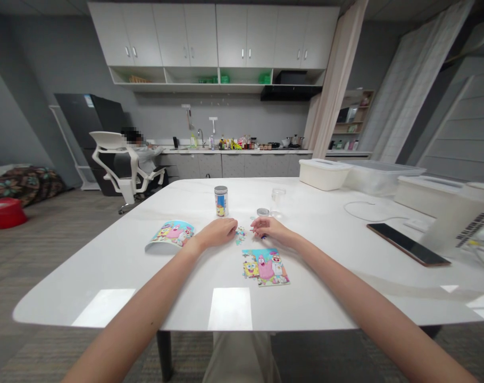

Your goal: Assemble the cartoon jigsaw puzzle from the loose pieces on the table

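Note:
A partly assembled cartoon jigsaw puzzle (268, 267) lies flat near the table's front, its left side ragged where pieces end. Beyond it, a small heap of loose puzzle pieces (241, 234) sits between my hands. My left hand (218, 233) rests just left of the heap with its fingers curled; whatever they hold is hidden. My right hand (269, 227), to the right of the heap, has thumb and fingers pinched on what looks like a small puzzle piece. A curved picture sheet (172, 234) with the same cartoon lies left of my left hand.
Behind my hands stand a printed can (221, 202), a round metal lid (263, 211) and a clear container (278, 201). A phone (407, 243), a white cable (357, 211) and lidded boxes (325, 174) occupy the right side. Another person (146, 157) sits at the far counter.

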{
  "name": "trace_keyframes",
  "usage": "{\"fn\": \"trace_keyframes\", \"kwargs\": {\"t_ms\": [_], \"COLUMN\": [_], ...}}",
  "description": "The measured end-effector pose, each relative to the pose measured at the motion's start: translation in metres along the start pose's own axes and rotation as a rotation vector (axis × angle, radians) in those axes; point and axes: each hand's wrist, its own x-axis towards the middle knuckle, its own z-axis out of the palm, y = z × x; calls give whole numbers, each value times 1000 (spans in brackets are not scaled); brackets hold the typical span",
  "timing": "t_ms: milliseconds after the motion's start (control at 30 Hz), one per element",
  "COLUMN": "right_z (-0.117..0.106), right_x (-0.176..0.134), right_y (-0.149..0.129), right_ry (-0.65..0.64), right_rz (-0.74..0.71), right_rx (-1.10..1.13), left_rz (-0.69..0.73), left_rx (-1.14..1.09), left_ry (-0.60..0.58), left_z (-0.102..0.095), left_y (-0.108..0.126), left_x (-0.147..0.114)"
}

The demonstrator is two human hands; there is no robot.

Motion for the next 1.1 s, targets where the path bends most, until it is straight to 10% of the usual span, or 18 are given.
{"fn": "trace_keyframes", "kwargs": {"t_ms": [567, 1100], "right_z": [-4, -4], "right_x": [-1, 1], "right_y": [0, -2], "right_ry": [-32, 44], "right_rz": [-241, -351], "right_rx": [-625, -758], "left_rz": [-45, -140], "left_rx": [-22, 16], "left_ry": [7, 6], "left_z": [3, 5], "left_y": [-7, -13], "left_x": [3, -2]}}
